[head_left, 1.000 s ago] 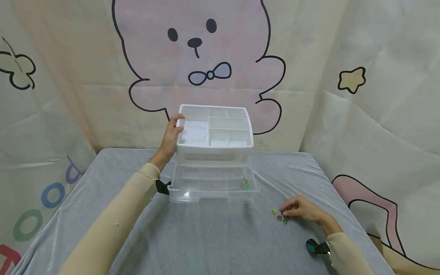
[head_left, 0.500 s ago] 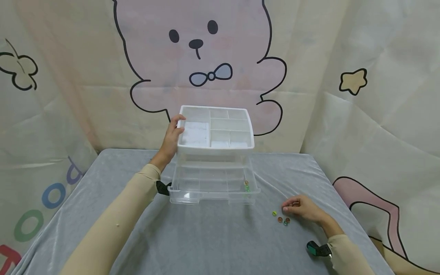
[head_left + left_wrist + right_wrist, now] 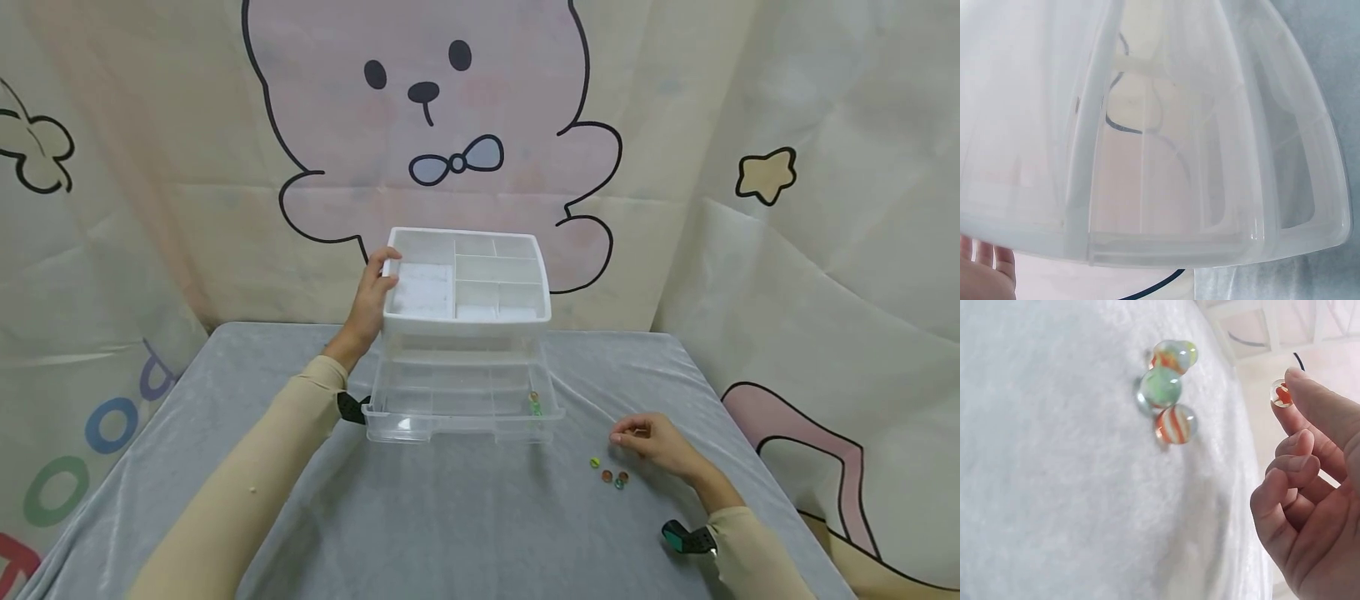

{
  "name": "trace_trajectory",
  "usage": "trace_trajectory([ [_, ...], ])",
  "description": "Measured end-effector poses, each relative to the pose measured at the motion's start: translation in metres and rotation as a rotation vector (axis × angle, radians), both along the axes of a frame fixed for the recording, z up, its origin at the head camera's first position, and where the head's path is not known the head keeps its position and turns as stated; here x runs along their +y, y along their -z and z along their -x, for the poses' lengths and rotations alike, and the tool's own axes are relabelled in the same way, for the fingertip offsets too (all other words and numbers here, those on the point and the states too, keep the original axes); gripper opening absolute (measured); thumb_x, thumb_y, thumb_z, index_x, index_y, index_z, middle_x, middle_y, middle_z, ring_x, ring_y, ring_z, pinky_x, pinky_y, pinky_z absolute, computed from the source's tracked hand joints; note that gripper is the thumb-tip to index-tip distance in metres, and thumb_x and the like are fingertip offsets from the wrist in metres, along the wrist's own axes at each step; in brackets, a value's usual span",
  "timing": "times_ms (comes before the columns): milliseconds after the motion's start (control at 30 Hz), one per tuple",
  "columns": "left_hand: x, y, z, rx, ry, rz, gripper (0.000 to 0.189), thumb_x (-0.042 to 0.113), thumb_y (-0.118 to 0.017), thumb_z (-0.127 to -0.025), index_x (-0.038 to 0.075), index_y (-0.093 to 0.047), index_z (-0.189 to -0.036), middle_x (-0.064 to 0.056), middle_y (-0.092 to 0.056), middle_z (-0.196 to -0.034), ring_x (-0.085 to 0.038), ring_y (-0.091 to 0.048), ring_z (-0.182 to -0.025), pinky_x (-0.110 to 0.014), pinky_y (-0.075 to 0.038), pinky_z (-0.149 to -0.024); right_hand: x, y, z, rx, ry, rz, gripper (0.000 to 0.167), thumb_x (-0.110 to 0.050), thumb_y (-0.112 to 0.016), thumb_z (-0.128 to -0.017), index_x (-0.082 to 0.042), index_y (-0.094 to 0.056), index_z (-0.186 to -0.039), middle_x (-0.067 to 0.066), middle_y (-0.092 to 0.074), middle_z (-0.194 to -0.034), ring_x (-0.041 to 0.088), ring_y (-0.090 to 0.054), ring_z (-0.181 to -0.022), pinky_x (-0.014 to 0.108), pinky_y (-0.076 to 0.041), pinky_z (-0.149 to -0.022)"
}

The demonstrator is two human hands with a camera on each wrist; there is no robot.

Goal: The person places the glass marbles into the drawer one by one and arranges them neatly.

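Observation:
My left hand (image 3: pixel 366 304) grips the left rim of a white compartment tray (image 3: pixel 465 325) on top of a clear plastic storage box. Only its fingers show at the corner of the left wrist view. Between thumb and forefinger, my right hand (image 3: pixel 1319 469) pinches a clear marble (image 3: pixel 1281 394) with a red swirl; the other fingers are curled. Below it on the cloth lie several marbles: an orange-and-white striped marble (image 3: pixel 1176 424), a green marble (image 3: pixel 1160 387), an orange swirled marble (image 3: pixel 1170 357) and a yellow-green marble (image 3: pixel 595 462).
The box's lower clear drawer (image 3: pixel 465 427) sticks out toward me and is divided into compartments. A few marbles (image 3: pixel 535 404) sit in its right-hand part. Grey cloth (image 3: pixel 465 525) covers the table, with a printed curtain (image 3: pixel 675 100) behind and at the sides.
My right hand has drawn up and away from the group of marbles, uncovering an orange one it partly hid before. The left hand stays on the tray's rim.

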State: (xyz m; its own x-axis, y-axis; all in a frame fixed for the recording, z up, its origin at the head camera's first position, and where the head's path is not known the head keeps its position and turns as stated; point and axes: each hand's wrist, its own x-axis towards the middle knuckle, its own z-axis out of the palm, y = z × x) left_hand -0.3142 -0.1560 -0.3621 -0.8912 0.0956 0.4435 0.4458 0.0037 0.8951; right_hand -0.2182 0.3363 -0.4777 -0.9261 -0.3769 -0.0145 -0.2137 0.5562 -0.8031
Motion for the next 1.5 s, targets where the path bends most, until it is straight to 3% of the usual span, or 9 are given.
trace_trajectory([
  [267,0.000,0.000,-0.001,-0.005,-0.003,-0.005,0.036,0.008,-0.027,-0.103,0.003,-0.032,-0.138,-0.024,-0.030,-0.148,-0.028,-0.041,-0.114,-0.037,-0.032,-0.095,-0.007,-0.008,0.000,0.062,-0.030,0.048,0.019,-0.010,-0.067,-0.096,0.008,-0.070,-0.099,-0.003,-0.059,-0.070,0.001,-0.047,-0.057,0.027,-0.045,-0.050],
  [700,0.000,-0.001,0.001,-0.007,-0.018,0.008,0.037,0.007,-0.028,-0.101,0.001,-0.033,-0.138,-0.019,-0.030,-0.153,-0.034,-0.038,-0.122,-0.038,-0.029,-0.100,-0.022,-0.026,0.001,0.100,-0.025,0.041,0.020,-0.010,-0.068,-0.095,0.010,-0.070,-0.100,0.000,-0.057,-0.067,0.004,-0.047,-0.055,0.029,-0.045,-0.050],
  [933,0.000,0.000,0.000,-0.020,-0.015,0.004,0.037,0.008,-0.028,-0.102,0.002,-0.032,-0.138,-0.022,-0.031,-0.151,-0.031,-0.040,-0.117,-0.038,-0.032,-0.096,-0.030,-0.037,0.001,0.117,-0.041,0.031,0.022,-0.010,-0.067,-0.096,0.011,-0.069,-0.100,-0.011,-0.058,-0.070,0.007,-0.048,-0.056,0.029,-0.047,-0.051],
  [1200,0.000,0.001,0.000,-0.002,-0.007,0.000,0.037,0.008,-0.028,-0.102,0.000,-0.032,-0.138,-0.024,-0.031,-0.149,-0.034,-0.039,-0.117,-0.038,-0.030,-0.096,-0.038,-0.044,0.001,0.143,-0.050,0.062,0.012,-0.007,-0.068,-0.095,0.003,-0.072,-0.097,-0.012,-0.055,-0.068,0.005,-0.048,-0.055,0.028,-0.045,-0.050],
  [1500,0.000,0.001,0.000,-0.007,-0.018,0.005,0.038,0.007,-0.029,-0.102,0.001,-0.032,-0.139,-0.024,-0.032,-0.148,-0.032,-0.040,-0.116,-0.038,-0.031,-0.096,-0.051,-0.052,0.000,0.158,-0.068,0.085,0.020,-0.009,-0.068,-0.095,0.010,-0.069,-0.101,-0.013,-0.055,-0.067,0.005,-0.048,-0.055,0.033,-0.046,-0.050],
])
